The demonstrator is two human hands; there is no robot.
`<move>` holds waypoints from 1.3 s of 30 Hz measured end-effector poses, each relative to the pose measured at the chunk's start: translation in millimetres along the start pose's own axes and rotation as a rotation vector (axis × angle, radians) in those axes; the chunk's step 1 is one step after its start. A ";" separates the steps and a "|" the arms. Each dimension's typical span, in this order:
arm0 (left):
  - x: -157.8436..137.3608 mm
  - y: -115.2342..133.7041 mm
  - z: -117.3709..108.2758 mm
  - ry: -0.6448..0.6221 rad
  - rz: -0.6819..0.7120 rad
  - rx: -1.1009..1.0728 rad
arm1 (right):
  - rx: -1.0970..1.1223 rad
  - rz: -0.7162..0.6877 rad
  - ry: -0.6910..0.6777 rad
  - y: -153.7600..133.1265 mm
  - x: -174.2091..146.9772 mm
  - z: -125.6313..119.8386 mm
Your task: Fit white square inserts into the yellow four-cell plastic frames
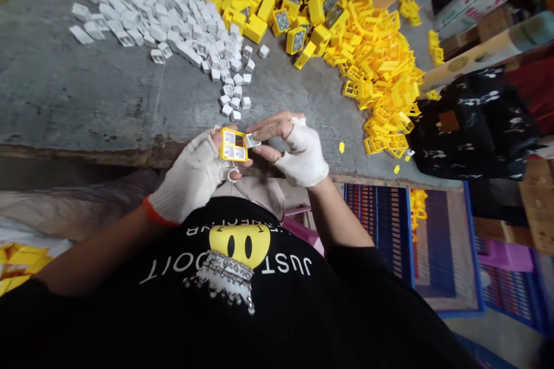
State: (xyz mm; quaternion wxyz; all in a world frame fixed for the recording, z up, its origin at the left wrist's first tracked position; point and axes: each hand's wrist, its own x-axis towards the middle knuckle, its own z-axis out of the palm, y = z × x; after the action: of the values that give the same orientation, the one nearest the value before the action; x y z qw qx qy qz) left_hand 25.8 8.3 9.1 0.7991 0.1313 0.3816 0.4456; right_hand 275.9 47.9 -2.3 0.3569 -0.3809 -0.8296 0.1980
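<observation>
My left hand (197, 162), in a white fingerless glove, grips a small yellow plastic frame (234, 159) near the table's front edge. White square cups fill three of its compartments; the upper right one looks dark. Between the thumb and fingers of my right hand (298, 147), gloved the same way, is a loose white plastic cup (251, 140). It is tilted and touches or nearly touches the frame's right side. Just beyond my hands, several more white cups (235, 102) trail off from a big heap (160, 6).
Yellow boxy pieces (298, 40), some with grey-patterned faces, are piled at the back. Empty yellow frames (381, 69) form a heap to the right. A black patterned bag (471, 127) sits at the table's right end. Blue plastic crates (470, 242) stand below the edge.
</observation>
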 end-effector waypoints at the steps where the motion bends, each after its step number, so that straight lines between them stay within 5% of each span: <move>1: -0.7 -0.9 1.9 -0.003 0.016 0.022 | -0.027 -0.030 -0.011 -2.5 1.4 0.7; 6: -5.9 -2.4 6.0 0.043 0.040 0.023 | -0.168 -0.042 -0.115 -6.0 3.2 17.1; 10: -5.7 5.4 1.6 0.222 0.011 0.051 | -0.112 -0.018 -0.314 11.9 14.7 11.3; 15: -6.7 20.0 6.1 0.364 0.030 0.102 | -0.469 0.472 0.027 84.2 93.0 -53.6; 18: -8.0 20.4 7.6 0.394 0.054 0.097 | -0.735 0.656 -0.058 124.9 156.1 -73.9; 23: -5.2 14.5 -3.0 0.400 0.056 0.129 | -0.878 0.653 -0.214 145.8 211.3 -61.6; 27: -4.1 16.3 -5.0 0.392 0.036 0.133 | -0.581 0.633 -0.122 134.7 178.6 -61.2; 32: -5.3 19.0 2.7 0.368 0.063 0.086 | -0.007 0.498 -0.098 110.7 62.6 -45.4; 36: -6.0 14.5 7.5 0.340 0.070 0.112 | -0.104 0.549 -0.179 89.5 -9.3 -35.7; 39: -9.2 10.0 11.3 0.356 0.051 0.121 | -0.397 0.605 -0.217 71.8 -20.7 -44.8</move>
State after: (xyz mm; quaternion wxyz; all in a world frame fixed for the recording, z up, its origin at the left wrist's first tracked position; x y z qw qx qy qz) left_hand 25.0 8.0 26.7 0.6981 0.1079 0.5395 0.4582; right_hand 353.9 79.8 -24.7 0.1117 -0.6472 -0.7349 0.1691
